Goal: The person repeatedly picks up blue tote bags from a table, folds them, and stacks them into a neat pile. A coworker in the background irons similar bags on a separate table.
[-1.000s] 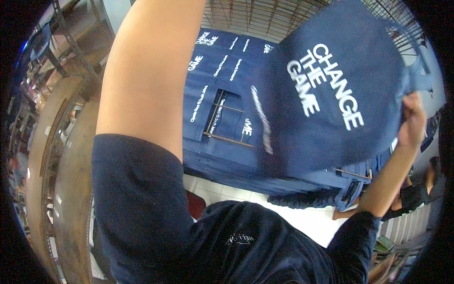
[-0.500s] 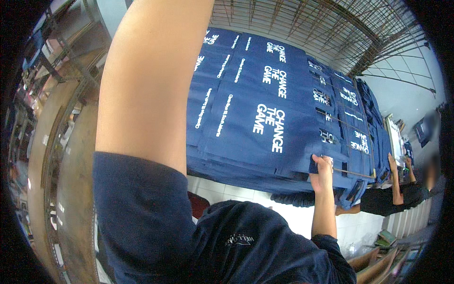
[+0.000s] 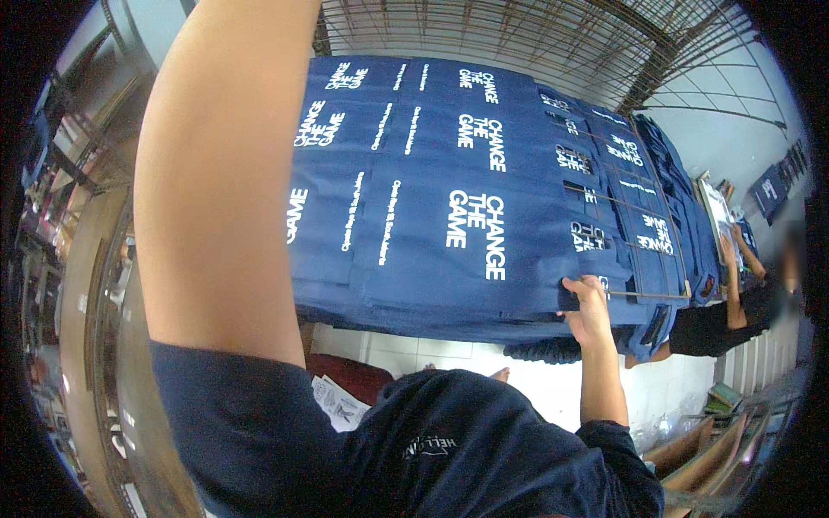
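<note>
A wide layer of navy cloth pieces (image 3: 414, 268) with white print lies spread before me, in overlapping rows. At its near edge, toward the right, my right hand (image 3: 591, 311) grips the edge of a cloth piece, the thumb on top and the fingers curled at the rim. My left arm (image 3: 224, 173) reaches up and forward across the left side of the cloth. Its hand is beyond the top of the picture. Just right of my right hand, more printed navy pieces (image 3: 617, 259) lie partly under thin metal wires (image 3: 648, 295).
A rusty wire-mesh rack (image 3: 535, 26) rises behind the cloth. On the far right a co-worker (image 3: 721, 319) has both hands at a white board (image 3: 718, 207). Shelving (image 3: 95, 285) runs along the left. Below are a white tiled floor (image 3: 432, 352) and a dark red seat (image 3: 354, 371) with papers.
The view has shifted, so the cloth sits farther left and more of its left part shows. My right hand stays at the near edge; my left arm remains raised.
</note>
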Available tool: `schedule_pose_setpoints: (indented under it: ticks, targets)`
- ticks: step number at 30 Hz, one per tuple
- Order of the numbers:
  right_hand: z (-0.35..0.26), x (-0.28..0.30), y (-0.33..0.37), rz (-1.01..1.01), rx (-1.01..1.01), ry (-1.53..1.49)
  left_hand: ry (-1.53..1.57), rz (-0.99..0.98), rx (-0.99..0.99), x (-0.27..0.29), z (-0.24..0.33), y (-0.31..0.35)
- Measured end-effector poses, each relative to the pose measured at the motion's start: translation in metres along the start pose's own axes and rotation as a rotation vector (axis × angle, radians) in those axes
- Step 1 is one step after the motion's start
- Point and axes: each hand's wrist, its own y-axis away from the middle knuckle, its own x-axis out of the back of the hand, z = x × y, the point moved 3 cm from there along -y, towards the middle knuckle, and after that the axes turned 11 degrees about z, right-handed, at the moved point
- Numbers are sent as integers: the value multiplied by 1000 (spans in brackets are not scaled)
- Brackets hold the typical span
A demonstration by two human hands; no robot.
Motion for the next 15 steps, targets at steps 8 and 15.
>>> schedule_pose_setpoints:
  ticks: [8,15]
  targets:
    - [-2,0,2,-24,-27,11,-2,19,-12,-4,5,-5]
    - [-4,1,5,35,-40,51,-2,32,-15,-6,5,-7]
